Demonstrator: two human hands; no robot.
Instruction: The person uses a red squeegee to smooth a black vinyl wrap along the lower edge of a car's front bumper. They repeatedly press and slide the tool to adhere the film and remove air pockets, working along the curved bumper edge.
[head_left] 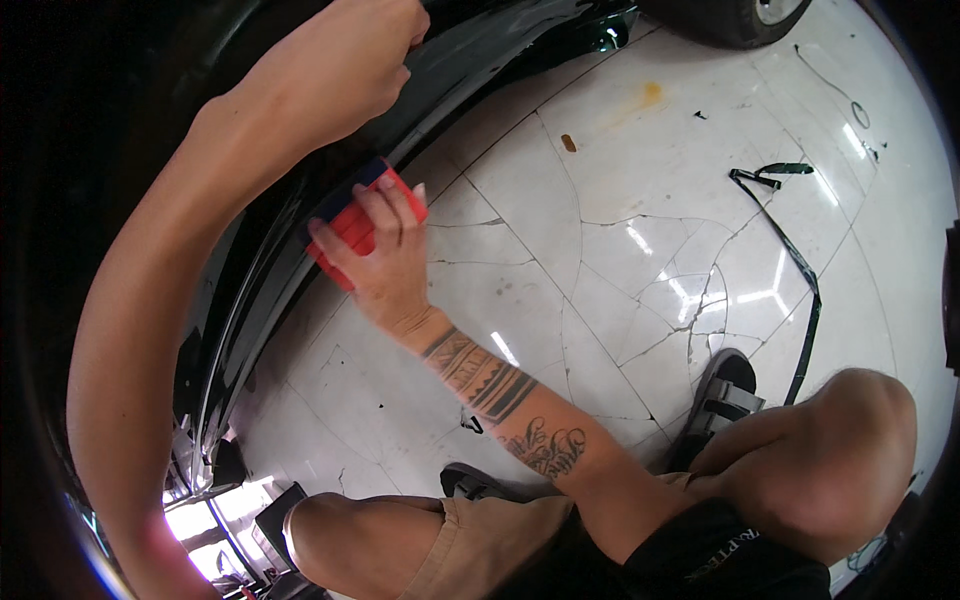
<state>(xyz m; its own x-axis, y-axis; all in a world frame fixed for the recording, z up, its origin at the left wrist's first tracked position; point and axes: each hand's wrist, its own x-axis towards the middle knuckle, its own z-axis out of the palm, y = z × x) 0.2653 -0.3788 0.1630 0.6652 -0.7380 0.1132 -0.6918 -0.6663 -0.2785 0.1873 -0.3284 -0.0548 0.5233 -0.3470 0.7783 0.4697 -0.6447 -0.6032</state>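
Note:
My right hand (385, 250) grips a red block with a dark blue face (345, 235). Its fingers wrap over the red side, and the dark face lies against the lower edge of a glossy black car side (262, 235). Higher up, my left hand (360, 65) reaches across the car side near the top of the view. Its fingers are curled and partly turned away, so whatever they hold, if anything, is hidden.
Cracked, shiny white floor tiles (520, 270) spread to the right. A crumpled black strip (800, 260) trails across them, near a small brown piece (569, 143) and a yellow stain. A car tyre (735, 22) stands at the top. My sandalled foot (722, 395) is below.

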